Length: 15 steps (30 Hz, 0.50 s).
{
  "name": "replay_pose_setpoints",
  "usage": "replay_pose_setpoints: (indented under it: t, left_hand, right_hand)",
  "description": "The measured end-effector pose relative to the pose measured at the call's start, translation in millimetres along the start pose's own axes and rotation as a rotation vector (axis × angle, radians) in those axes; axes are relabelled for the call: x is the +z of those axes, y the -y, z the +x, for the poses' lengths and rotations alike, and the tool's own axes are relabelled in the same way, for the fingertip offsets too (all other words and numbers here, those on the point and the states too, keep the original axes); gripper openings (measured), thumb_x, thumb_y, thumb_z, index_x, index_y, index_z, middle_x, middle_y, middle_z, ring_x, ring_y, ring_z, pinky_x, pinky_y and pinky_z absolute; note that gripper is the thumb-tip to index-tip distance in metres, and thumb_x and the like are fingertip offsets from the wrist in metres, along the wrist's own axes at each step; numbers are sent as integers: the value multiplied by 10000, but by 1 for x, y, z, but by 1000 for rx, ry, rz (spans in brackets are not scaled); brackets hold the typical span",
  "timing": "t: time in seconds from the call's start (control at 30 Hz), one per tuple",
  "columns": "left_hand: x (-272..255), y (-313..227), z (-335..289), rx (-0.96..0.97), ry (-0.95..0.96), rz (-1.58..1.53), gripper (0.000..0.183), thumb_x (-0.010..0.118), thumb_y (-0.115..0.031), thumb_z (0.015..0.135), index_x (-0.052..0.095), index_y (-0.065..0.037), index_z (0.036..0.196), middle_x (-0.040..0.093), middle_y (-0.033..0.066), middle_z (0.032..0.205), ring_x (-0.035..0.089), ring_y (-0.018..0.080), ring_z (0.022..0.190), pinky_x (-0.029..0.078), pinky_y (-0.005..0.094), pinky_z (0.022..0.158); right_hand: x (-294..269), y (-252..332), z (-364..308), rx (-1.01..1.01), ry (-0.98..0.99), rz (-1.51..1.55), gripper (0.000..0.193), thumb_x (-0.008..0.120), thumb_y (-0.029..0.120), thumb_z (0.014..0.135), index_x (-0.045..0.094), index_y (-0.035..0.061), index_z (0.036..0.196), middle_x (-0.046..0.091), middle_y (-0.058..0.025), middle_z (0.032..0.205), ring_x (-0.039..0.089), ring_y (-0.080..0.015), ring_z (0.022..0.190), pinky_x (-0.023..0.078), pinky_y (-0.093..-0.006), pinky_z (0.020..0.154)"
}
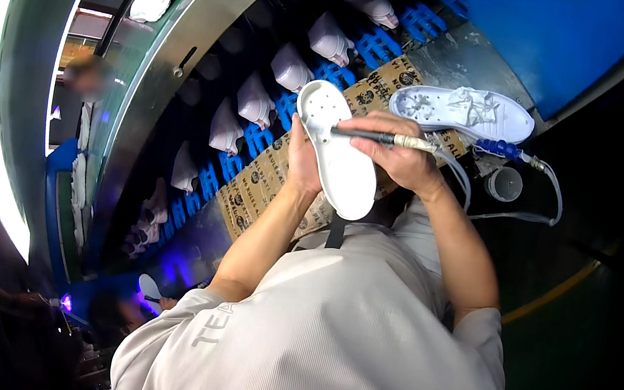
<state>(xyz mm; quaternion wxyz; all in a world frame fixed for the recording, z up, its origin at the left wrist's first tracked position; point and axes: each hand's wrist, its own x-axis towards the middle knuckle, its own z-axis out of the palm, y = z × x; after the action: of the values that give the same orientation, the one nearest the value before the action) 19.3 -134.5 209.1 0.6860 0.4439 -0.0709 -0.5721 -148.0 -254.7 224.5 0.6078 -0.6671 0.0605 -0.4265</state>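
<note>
My left hand (302, 163) grips a white shoe sole (350, 180) by its left edge, the inner side with small holes facing up. In my right hand (407, 163) is a slim brush (369, 135) with a dark front part and a clear hose (456, 172) behind it. Its tip points left and meets the sole's inner face near the middle; bristles are too small to make out. Beyond my right hand lies another white sole (512, 122), with crumpled white material on part of it. A blue jointed fitting (499, 149) on the hose rests beside that sole.
Brown printed cardboard (263, 196) covers the surface under my hands. Several pale shoe uppers (292, 68) stand by blue racks (258, 139) at the left. A white cup (504, 183) is at the right. Lower left, another person's hand (167, 303) is near a white sole (149, 287).
</note>
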Motion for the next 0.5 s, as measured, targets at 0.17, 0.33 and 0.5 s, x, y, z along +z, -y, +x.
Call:
replay_pose_setpoints:
  t: [0.17, 0.33, 0.5]
  left_hand:
    - [-4, -20, 22, -12, 256, -371, 802, 270, -717, 1016, 475, -84, 1463, 599, 185, 1368, 622, 349, 1201, 519, 478, 1052]
    - [8, -40, 1, 63, 245, -364, 805, 271, -720, 1007, 499, -72, 1425, 632, 233, 1251, 641, 380, 1122, 542, 509, 992]
    - [-12, -41, -32, 96, 415, -409, 812, 266, -753, 984, 532, -88, 1367, 615, 230, 1153, 612, 384, 1044, 520, 552, 944]
  right_hand:
    - [14, 10, 21, -139, 199, -357, 299, 812, 110, 818, 796, 110, 1117, 757, -68, 932, 676, -177, 912, 444, -375, 916]
    - [32, 14, 15, -191, 40, -509, 267, 782, 158, 848, 801, 124, 1112, 747, -58, 945, 651, -181, 865, 434, -363, 852]
    - [68, 54, -11, -226, 292, -278, 301, 815, 138, 810, 791, 112, 1109, 714, -32, 864, 645, -182, 869, 431, -353, 866]
